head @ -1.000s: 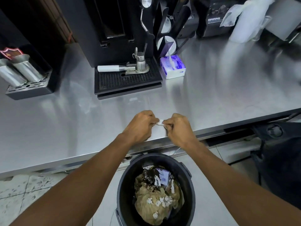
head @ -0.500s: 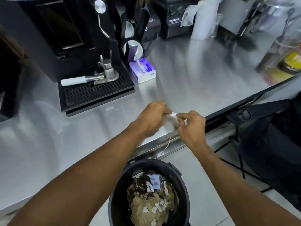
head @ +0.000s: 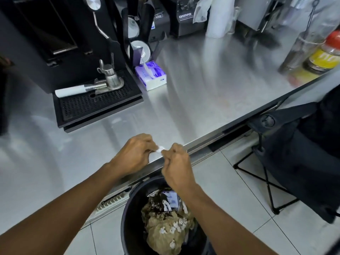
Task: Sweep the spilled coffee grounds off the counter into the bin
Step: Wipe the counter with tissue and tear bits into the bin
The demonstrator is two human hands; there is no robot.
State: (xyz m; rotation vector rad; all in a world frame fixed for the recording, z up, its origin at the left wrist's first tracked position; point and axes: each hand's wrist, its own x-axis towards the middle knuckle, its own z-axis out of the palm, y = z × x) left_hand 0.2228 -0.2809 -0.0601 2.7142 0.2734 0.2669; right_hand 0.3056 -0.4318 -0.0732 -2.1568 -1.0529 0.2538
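Bin (head: 127, 218) on the floor, near, below the counter (head: 193, 100) edge, holds brown paper, dark grounds (head: 160, 203) and white scraps. Above it, left hand (head: 134, 155) and right hand (head: 176, 166) each pinch one small white scrap (head: 160, 149) between them; if the grip slips, it may fall outside the bin. Grounds on the counter cannot be made out; far items are blurred.

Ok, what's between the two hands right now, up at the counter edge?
In the head view, a small white scrap is pinched between the left hand and right hand, above the counter's front edge. The bin sits open below.
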